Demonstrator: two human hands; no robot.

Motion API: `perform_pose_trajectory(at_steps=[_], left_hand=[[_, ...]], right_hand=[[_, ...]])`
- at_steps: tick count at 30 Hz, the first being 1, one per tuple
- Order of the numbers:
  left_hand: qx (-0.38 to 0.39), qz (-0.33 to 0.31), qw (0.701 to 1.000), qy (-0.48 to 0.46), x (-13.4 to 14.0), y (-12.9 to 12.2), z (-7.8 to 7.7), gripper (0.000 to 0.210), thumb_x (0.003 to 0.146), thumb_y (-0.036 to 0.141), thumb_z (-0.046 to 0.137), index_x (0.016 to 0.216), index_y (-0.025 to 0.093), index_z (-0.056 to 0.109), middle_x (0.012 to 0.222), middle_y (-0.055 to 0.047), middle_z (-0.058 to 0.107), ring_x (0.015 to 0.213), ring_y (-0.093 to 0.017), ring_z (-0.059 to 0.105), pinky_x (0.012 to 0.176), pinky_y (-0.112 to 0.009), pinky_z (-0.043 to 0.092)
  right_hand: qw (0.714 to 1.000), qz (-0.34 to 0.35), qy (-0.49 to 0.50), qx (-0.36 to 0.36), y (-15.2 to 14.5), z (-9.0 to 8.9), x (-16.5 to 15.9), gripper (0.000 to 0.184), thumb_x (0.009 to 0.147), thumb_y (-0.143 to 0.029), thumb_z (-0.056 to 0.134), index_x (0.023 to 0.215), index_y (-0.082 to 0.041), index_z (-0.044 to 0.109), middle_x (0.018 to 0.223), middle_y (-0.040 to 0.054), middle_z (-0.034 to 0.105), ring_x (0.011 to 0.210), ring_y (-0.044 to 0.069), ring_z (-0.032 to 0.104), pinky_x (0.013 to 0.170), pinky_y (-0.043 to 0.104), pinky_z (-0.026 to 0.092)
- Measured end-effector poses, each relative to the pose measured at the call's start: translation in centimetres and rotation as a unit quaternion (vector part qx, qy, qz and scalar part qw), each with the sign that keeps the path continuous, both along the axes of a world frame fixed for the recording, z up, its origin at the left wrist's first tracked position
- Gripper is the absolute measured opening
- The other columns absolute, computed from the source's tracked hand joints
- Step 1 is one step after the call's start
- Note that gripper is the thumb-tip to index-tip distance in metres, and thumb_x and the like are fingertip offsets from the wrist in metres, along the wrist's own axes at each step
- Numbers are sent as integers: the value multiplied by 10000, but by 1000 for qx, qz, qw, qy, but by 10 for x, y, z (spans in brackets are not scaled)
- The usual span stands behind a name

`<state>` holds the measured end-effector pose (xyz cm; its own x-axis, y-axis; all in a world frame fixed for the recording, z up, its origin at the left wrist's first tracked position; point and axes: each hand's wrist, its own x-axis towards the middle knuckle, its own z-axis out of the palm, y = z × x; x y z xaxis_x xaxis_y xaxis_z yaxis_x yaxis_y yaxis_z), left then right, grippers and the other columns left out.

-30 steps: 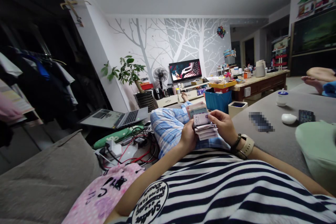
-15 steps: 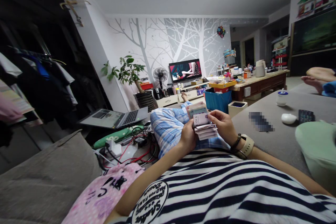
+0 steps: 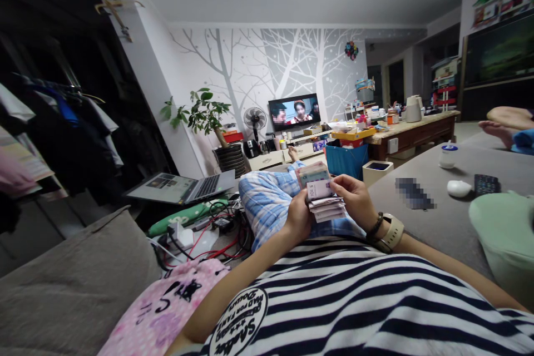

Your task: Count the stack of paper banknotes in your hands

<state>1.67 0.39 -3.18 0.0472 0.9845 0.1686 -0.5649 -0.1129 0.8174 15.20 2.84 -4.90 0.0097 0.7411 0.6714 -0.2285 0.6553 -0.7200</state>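
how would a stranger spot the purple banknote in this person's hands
Find the blue plaid trousers mid-picture, then the paper banknotes held over them. Below a greenish note, touched by the right hand, is the pale purple banknote, set apart by its colour and readable 5.

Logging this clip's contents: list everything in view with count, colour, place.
banknotes: several, mixed colours, between both hands
laptop: 1, grey, left side
cables: several, red, black, white, below laptop
cat-print cloth: 1, pink, lower left
clothes: several, mixed, hanging far left
plant: 1, green, far wall
fan: 1, dark, beside plant
lit screen: 1, multicoloured, far wall
jug: 1, beige, brown table
clutter: uncountable, mixed, table
bin: 1, white, near table
jar: 1, white-blue, sofa
rounded object: 1, white, sofa
keypad: 1, black, sofa
pixelated object: 1, dark, sofa
padded item: 1, green, right
another person's foot: at least 1, bare, right edge
left hand: 1, bare, gripping banknotes
right hand: 1, bare, gripping banknotes
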Motion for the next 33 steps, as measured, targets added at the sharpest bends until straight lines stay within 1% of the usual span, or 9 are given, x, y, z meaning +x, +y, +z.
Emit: perform_pose_trajectory(at_steps=[5,12,16,19,21,24,27,30,33], left_hand=[[-6,-12,1000,0,-2,2,-2,344,809,301,637,1066,104,754,900,-107,798,904,-298,759,844,-393,592],[-14,-38,999,-5,-4,6,-3,365,850,315,583,1101,102,741,928,-127,797,918,-309,761,856,-416,596],[-18,-42,999,-4,-4,7,-4,385,866,361,614,1121,96,727,971,-133,798,947,-319,762,886,-429,594],[-20,-27,999,-4,-5,7,-5,382,848,367,661,1114,100,726,986,-125,801,967,-321,760,901,-433,595],[-20,-14,1000,0,-6,6,-5,349,812,319,696,1090,110,731,986,-115,803,983,-317,757,910,-430,593],[-14,4,1000,4,-7,4,-7,287,744,230,720,1007,118,741,961,-112,804,1004,-319,751,919,-428,590],[-2,13,1000,9,-8,3,-8,245,705,193,731,939,124,742,920,-111,802,1017,-324,747,919,-430,588],[5,21,1000,14,-7,4,-10,251,705,187,739,951,134,745,885,-96,802,1018,-320,748,918,-429,586],[-2,19,1000,4,-4,4,-8,292,737,206,732,1018,131,747,913,-94,805,1017,-313,751,927,-428,586]], right_hand=[[1000,2,-9,4,-4,2,1,384,748,-567,771,687,-202,669,637,3,600,612,155,504,600,300,424],[1000,1,-15,11,-5,2,1,418,749,-606,761,691,-207,654,634,1,595,610,157,498,597,302,416],[1000,1,-18,17,-7,2,1,468,797,-652,709,667,-209,636,613,8,600,584,152,478,573,300,389],[1000,-7,-20,19,-7,3,1,508,838,-673,661,635,-210,611,606,17,603,575,147,464,572,303,377],[1000,-22,-5,11,-4,2,1,503,793,-675,714,638,-218,577,595,-2,567,573,143,453,567,299,372],[998,-53,27,-17,4,-1,0,511,678,-671,813,722,-232,557,611,-34,531,577,143,449,553,291,362],[997,-69,23,-37,11,-4,0,537,644,-690,819,788,-233,577,622,-40,530,573,145,443,545,291,353],[998,-53,-8,-30,12,-4,1,549,665,-732,777,697,-225,569,599,-34,505,565,138,414,538,292,345],[999,-43,-21,-25,8,-1,2,573,690,-741,752,598,-221,529,565,-35,453,562,130,379,531,291,323]])
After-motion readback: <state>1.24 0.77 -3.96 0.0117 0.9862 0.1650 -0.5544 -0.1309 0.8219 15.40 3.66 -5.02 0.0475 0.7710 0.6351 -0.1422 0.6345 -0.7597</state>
